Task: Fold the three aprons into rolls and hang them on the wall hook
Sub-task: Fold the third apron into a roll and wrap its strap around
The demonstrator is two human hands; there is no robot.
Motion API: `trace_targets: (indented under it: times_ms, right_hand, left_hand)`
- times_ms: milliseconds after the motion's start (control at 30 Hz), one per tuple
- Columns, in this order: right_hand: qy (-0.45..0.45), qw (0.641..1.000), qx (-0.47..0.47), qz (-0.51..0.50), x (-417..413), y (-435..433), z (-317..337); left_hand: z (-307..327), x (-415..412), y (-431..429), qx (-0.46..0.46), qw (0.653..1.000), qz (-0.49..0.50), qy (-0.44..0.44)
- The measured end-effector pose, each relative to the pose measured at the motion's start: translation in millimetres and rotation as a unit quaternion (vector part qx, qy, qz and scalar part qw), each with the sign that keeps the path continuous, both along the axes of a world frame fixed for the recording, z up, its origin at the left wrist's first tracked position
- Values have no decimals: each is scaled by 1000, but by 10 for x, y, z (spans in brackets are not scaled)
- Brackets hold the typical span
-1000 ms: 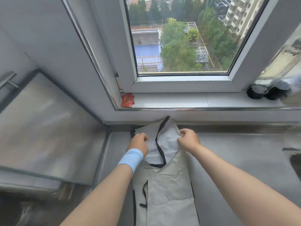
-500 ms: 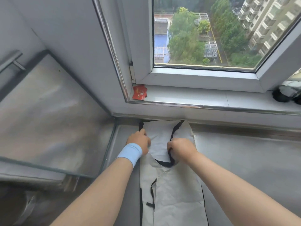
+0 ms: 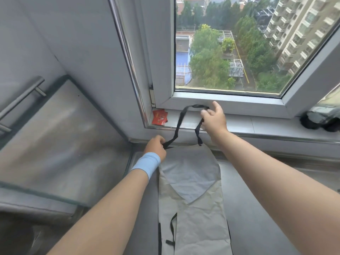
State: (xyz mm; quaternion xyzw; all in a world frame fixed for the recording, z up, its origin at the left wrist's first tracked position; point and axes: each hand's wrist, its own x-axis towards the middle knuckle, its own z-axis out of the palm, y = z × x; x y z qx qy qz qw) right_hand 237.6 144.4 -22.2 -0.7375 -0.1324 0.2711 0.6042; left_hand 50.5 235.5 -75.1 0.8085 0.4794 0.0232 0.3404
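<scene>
Right now my left hand pinches one end of the black neck strap while my right hand grips its loop, lifted toward the windowsill. The grey apron lies folded narrow on the desk, not yet rolled. No other aprons or hook in sight, so most remains.

Apron on counter, windowsill behind

No readable text; red packet on sill bears illegible print.
</scene>
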Motion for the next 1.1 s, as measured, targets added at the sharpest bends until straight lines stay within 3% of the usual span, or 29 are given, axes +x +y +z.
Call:
trace_targets:
  times_ms: [67,133,200,300,433,600,733,800,867,933,1033,1100]
  right_hand:
    - [-114,986,-101,60,-113,-52,-100]
    - [-292,950,-85,69,-332,-132,-234]
    - [-468,879,-45,81,-565,-177,-365]
    - [-601,771,-79,195,-854,-210,-659]
    - [-498,736,-206,409,-1170,-280,-1028]
    - [-482,719,-267,424,-1234,-288,-1336]
    - [-498,652,-335,464,-1242,-234,-1436]
    - [-508,636,-355,459,-1259,-148,-1406]
    - [-494,641,-362,462,-1256,-80,-1372]
    - [-447,689,-344,455,-1205,-90,-1375]
    - [-421,775,-263,392,-1095,-266,-1309]
    - [-460,787,-227,343,-1042,-491,-1270]
  left_hand:
    - [-24,-46,13,-32,999,28,20]
    - [-66,-97,24,-45,996,48,61]
    - [-136,-143,57,-69,990,74,98]
    - [-220,-194,68,-152,975,97,131]
    - [-314,-180,56,-231,958,139,98]
    - [-500,-120,185,-189,966,172,37]
    - [-570,-106,211,-78,989,129,9]
    - [-621,-101,179,-87,989,122,-18]
    - [-626,-130,147,-133,975,165,-65]
    - [-635,-209,101,-151,965,192,-100]
    - [-669,-383,-2,-41,990,89,-99]
    - [-726,-498,-114,1,998,-5,-55]
